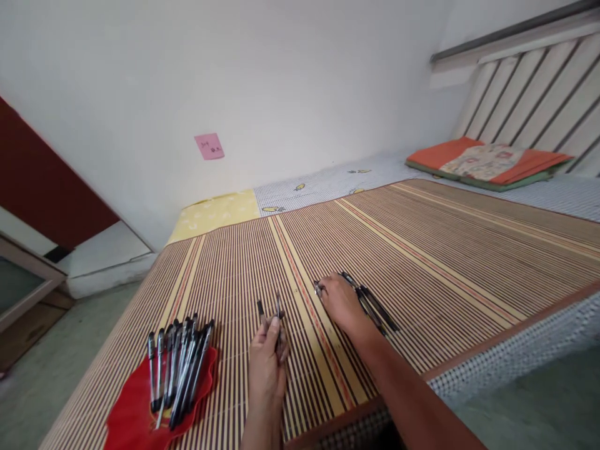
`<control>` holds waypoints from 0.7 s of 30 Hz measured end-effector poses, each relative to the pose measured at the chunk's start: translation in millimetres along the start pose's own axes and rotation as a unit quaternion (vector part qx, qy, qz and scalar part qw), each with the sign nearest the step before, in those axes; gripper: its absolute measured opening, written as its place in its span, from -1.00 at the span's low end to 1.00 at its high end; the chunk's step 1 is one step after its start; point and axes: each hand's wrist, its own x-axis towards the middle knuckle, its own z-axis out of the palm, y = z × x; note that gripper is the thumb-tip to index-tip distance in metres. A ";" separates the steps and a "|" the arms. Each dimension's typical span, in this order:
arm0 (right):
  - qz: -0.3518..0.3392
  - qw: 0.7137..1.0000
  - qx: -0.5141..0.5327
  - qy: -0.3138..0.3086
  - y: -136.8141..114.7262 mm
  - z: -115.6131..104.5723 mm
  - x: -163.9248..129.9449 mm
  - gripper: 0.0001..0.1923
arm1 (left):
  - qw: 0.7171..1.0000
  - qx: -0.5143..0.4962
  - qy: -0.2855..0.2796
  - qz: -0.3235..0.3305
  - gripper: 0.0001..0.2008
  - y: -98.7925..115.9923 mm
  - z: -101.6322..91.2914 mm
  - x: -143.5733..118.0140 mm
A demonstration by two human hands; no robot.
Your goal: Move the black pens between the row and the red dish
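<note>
My left hand [269, 344] is closed in a grip above the striped mat. A slim pen [278, 303] with a narrow tip sticks up from its fingers. Beside that pen, a short black-ended piece [260, 307] also rises from the grip; its lower part is hidden. To the right, my right hand [338, 297] is bent down with its fingers pinched together. At the fingertips shows a small silvery and dark piece [317, 287], too small to name. Several dark pens [377, 306] lie on the mat, partly hidden behind my right hand and forearm.
Several clear pens with black caps [180, 362] lie side by side on a red, wavy-edged sheet [129, 400] at the left. The striped mat [244, 269] covers the bed. Folded orange cloth [492, 161] sits by the white slatted headboard [529, 94]. A pink note [209, 146] is on the wall.
</note>
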 end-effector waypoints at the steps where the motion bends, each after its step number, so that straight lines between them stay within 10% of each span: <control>1: -0.002 1.000 -0.019 -0.006 3.0 1.5 1.5 -0.72 | 1.000 -0.010 -0.011 -0.001 -0.54 -0.1 0.9 -0.4; 21: -0.044 0.996 -0.049 -0.055 -18.4 29.6 -5.3 -0.76 | 0.992 -0.077 -0.089 -0.034 -0.70 -4.3 -1.8 -1.2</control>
